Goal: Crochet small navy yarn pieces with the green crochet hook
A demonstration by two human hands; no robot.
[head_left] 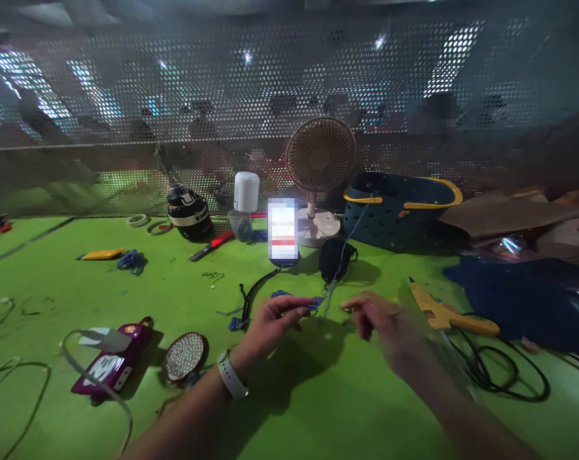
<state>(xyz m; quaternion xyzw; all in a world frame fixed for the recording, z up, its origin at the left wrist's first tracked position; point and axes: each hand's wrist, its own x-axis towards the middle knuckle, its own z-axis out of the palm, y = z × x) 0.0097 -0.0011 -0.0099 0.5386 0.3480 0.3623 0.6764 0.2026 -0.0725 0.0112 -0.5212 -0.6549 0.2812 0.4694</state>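
Observation:
My left hand [282, 316], with a white watch band on its wrist, pinches a small piece of blue-purple crochet work [315, 305] between thumb and fingers. A light blue yarn strand [343, 259] runs from that piece up to the basket rim. To the right and apart from it, my right hand [373, 313] is closed and partly blurred. A thin tool [347, 310] shows only its tip at those fingers; its kind is unclear. Just beyond the hands sit a dark round pouch-like bundle [336, 260] and a lit phone [283, 229] standing upright.
A blue basket [385, 220] with yellow handles and a fan [320, 156] stand at the back. A yellow glue gun [442, 310] with a coiled cable lies right. Left are a purple power strip [114, 361], a round studded object [184, 358], a black jug [189, 214] and a cutter [212, 245].

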